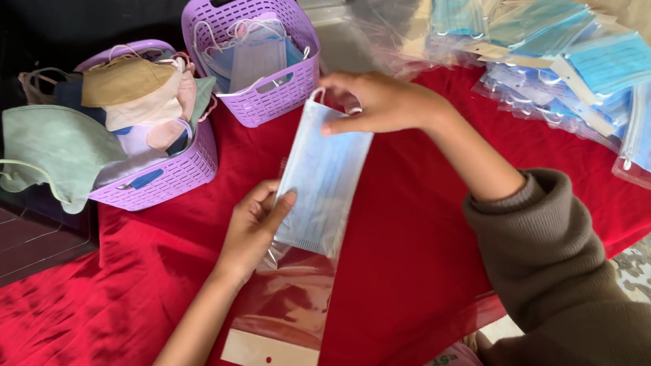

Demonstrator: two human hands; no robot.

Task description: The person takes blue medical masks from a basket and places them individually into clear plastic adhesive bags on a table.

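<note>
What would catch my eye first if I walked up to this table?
Probably the bright red cloth over the whole table, and in the middle a pale blue face mask held between the left hand and the right hand, above a clear plastic sleeve. Behind it stand two purple baskets of masks, and at the right lies a heap of bagged blue masks.

Your lower left and centre right show open red cloth (57, 340). Two purple baskets (175, 172) block the upper left; bagged masks (599, 80) crowd the upper right.
</note>
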